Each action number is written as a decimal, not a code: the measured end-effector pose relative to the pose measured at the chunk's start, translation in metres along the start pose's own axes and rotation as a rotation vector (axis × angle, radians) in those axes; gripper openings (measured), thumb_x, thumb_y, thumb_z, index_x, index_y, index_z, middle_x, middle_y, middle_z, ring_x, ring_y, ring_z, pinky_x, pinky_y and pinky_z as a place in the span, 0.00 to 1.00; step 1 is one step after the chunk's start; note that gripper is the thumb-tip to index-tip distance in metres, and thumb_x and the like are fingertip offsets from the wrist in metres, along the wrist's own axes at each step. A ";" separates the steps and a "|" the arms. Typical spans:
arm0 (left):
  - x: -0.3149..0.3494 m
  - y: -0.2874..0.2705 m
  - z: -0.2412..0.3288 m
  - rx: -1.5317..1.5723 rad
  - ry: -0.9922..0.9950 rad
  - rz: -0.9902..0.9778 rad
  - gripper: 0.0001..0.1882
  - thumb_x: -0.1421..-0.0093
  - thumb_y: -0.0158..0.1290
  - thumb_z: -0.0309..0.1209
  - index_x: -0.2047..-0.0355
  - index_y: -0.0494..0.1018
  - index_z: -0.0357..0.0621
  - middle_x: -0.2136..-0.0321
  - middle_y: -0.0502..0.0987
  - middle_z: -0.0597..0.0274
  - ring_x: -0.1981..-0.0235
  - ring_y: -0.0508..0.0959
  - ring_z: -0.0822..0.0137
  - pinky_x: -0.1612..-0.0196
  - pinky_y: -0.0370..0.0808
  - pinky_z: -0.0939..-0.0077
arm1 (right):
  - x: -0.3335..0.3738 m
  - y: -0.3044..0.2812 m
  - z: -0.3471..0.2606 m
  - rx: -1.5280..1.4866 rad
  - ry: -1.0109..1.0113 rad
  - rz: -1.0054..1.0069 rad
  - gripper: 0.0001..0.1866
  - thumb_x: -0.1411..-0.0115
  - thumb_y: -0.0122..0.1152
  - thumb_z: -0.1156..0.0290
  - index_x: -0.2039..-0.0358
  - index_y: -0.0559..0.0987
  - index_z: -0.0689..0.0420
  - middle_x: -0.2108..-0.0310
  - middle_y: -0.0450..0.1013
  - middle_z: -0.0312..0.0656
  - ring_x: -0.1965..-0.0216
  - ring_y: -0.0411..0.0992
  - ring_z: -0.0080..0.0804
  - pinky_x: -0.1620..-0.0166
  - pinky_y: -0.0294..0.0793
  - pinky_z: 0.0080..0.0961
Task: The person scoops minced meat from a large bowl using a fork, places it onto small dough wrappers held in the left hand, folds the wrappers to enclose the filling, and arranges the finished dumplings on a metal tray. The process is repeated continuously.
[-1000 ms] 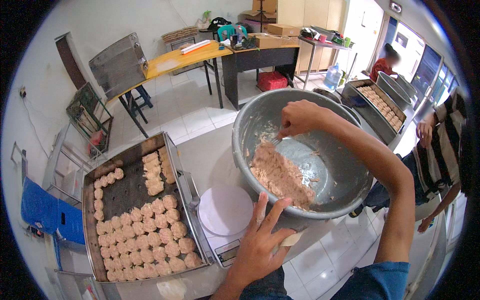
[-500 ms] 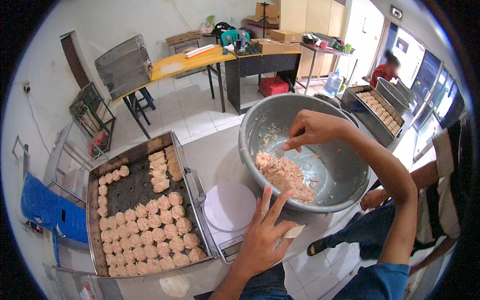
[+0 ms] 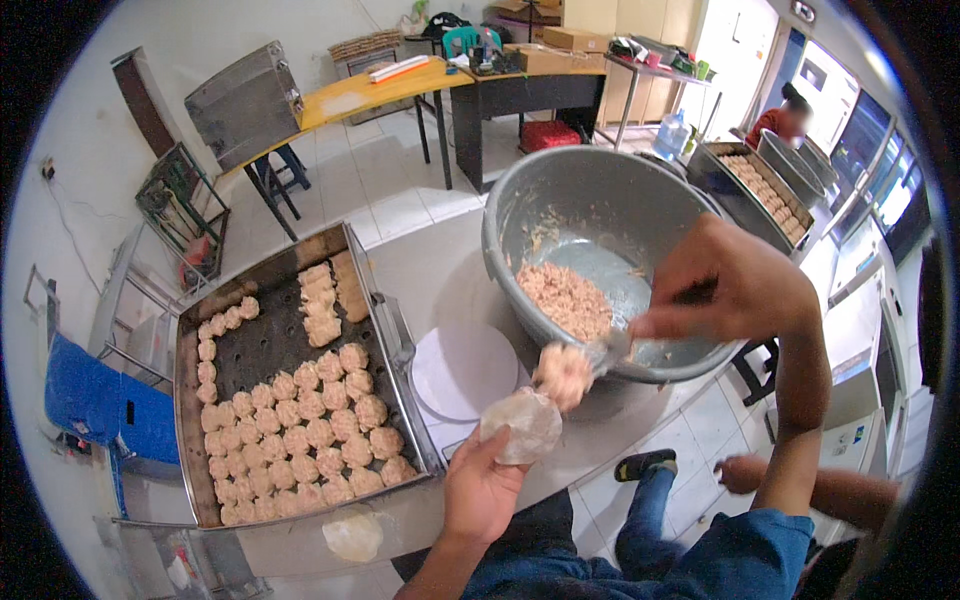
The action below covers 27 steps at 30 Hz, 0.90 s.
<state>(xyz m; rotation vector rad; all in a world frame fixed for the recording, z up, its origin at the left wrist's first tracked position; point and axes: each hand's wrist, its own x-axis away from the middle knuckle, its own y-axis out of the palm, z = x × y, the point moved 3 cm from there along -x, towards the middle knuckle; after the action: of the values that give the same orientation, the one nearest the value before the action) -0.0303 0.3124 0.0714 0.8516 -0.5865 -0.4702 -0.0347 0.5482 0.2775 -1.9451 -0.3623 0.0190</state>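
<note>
Left hand (image 3: 482, 496) with a wrapper (image 3: 522, 434), right hand (image 3: 738, 290) with a tool (image 3: 608, 352)

In the head view, the left hand is low in the middle, and it is half curled. Its thumb lies on the near edge of the thin, round, pale wrapper; the other fingers are mostly hidden, so I cannot tell exactly how they support it. The right hand is closed in a pinch, wrist bent downward, at the near right side of the grey tub (image 3: 620, 188). It grips the tool, which is blurred and is probably a spoon. At the end of it is a lump (image 3: 563, 378), just beside the upper edge of the wrapper; whether they touch, I cannot tell. More mix (image 3: 565, 298) lies in the tub.

Left of the wrapper are a white scale (image 3: 462, 365) and a metal tray (image 3: 270, 362) with dumplings (image 3: 300, 420) in rows.

The step in hand appears to be the filling of the wrapper. In my judgement, the next move calls for laying the lump on the middle of the wrapper, while the left palm gives steady support.
</note>
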 end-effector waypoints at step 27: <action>-0.007 0.018 -0.007 0.029 -0.170 -0.255 0.38 0.35 0.43 0.45 0.39 0.58 0.18 0.36 0.61 0.31 0.34 0.62 0.39 0.30 0.57 0.52 | -0.036 -0.002 0.119 0.530 0.215 0.275 0.11 0.37 0.59 0.66 0.59 0.82 0.57 0.67 0.79 0.48 0.64 0.77 0.38 0.57 0.74 0.34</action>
<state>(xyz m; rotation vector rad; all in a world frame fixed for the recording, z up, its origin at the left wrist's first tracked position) -0.0283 0.3310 0.0801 0.9243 -0.6445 -0.7729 -0.0912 0.6470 0.2263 -1.4395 0.0565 0.0769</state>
